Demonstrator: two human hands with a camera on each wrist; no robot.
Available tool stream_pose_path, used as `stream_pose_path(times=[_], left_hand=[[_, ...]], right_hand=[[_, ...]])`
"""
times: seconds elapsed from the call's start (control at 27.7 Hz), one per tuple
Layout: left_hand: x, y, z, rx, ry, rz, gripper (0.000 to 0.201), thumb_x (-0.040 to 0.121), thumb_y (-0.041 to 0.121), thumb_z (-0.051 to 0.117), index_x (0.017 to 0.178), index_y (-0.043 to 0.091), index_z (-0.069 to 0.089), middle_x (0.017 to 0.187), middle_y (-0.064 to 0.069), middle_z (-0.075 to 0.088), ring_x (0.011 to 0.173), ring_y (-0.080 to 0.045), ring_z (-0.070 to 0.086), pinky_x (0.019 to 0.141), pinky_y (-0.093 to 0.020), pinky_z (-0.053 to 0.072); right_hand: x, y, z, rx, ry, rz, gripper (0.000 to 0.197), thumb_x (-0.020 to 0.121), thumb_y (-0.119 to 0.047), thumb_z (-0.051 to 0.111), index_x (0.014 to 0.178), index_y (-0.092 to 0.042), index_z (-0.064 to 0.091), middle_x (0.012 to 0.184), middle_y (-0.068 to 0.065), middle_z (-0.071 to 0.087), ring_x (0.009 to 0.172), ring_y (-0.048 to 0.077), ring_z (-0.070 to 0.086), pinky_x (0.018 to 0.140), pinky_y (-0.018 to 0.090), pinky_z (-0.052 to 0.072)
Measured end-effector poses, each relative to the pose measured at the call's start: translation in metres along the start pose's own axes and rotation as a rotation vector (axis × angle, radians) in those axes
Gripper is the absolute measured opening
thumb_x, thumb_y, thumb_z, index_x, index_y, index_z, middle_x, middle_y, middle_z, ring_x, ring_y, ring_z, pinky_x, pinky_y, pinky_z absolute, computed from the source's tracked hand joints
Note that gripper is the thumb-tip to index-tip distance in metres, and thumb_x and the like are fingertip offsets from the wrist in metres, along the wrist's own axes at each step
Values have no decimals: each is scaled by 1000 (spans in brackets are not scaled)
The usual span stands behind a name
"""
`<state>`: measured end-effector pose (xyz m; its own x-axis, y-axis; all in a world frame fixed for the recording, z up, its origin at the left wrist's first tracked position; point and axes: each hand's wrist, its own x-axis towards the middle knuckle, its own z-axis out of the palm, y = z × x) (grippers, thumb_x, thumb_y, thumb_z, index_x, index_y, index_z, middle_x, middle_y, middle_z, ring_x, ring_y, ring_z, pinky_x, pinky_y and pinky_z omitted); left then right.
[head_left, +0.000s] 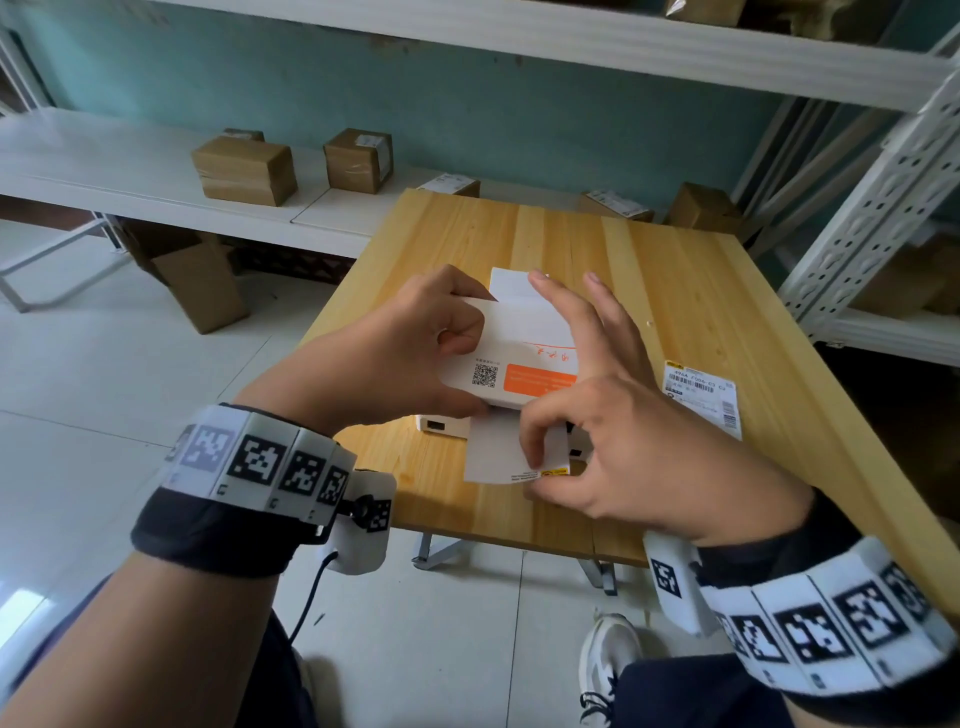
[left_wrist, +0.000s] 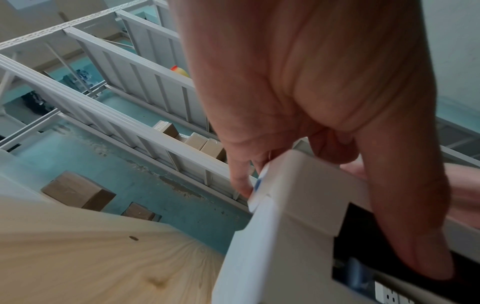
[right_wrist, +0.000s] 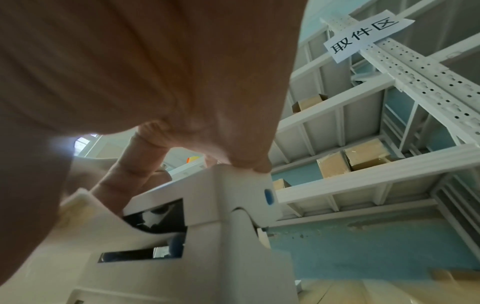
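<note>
A white label printer (head_left: 524, 332) with an orange panel and a QR code stands on the wooden table (head_left: 685, 291). My left hand (head_left: 457, 369) grips the printer's left side, with the fingers curled over the top and the thumb at its front edge. From the front slot hangs a white label strip (head_left: 493, 457). My right hand (head_left: 537, 472) pinches the strip's lower right corner between thumb and forefinger, the other fingers spread over the printer. The left wrist view shows the printer's body (left_wrist: 285, 205) under my fingers. The right wrist view shows its front slot (right_wrist: 161, 218).
A printed shipping label (head_left: 701, 395) lies flat on the table right of the printer. Cardboard boxes (head_left: 244, 169) sit on the low white shelf behind, and another box (head_left: 202, 286) stands on the floor. A white metal rack (head_left: 872, 208) rises at the right.
</note>
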<state>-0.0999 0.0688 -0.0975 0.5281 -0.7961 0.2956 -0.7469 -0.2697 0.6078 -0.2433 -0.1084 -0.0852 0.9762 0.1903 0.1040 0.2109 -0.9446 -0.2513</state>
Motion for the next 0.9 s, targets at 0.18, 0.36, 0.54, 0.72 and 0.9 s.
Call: stream_pose_path(times=[0.18,0.36,0.54,0.72,0.9], left_hand=[[0,1,0,10,-10,-13,63,64,13,90,62,23,29,124,-4,53,107,-24,50,69,-8,40],[0,4,0,27,-6,-28,63,65,9,90,61,21,29,125,-5,52,105,-25,49,68,-7,38],[0,5,-1,36,-27,-43,61,65,11,89,61,19,29,125,-4,52,105,-24,49,69,-8,38],[1,4,-2,40,-55,-85,57,66,11,89,61,20,33,128,0,50,104,-22,48,69,-9,37],[1,3,-3,78,-86,-100,42,72,20,87,66,22,46,134,7,46,112,-15,45,82,-15,38]], right_hand=[[3,-2,5,54,94,30,25,68,-39,83,59,-27,63,163,-3,7,150,22,-11,118,54,13],[6,-5,8,68,154,60,22,70,-36,83,60,-27,65,158,6,24,150,26,3,117,57,14],[7,-7,10,51,155,71,17,71,-37,82,62,-27,71,158,7,28,149,27,6,118,56,12],[7,-6,8,92,137,97,15,73,-36,80,66,-27,72,158,3,27,149,22,5,119,52,12],[8,-5,9,128,144,106,16,74,-36,80,65,-28,70,153,3,32,146,20,16,121,43,10]])
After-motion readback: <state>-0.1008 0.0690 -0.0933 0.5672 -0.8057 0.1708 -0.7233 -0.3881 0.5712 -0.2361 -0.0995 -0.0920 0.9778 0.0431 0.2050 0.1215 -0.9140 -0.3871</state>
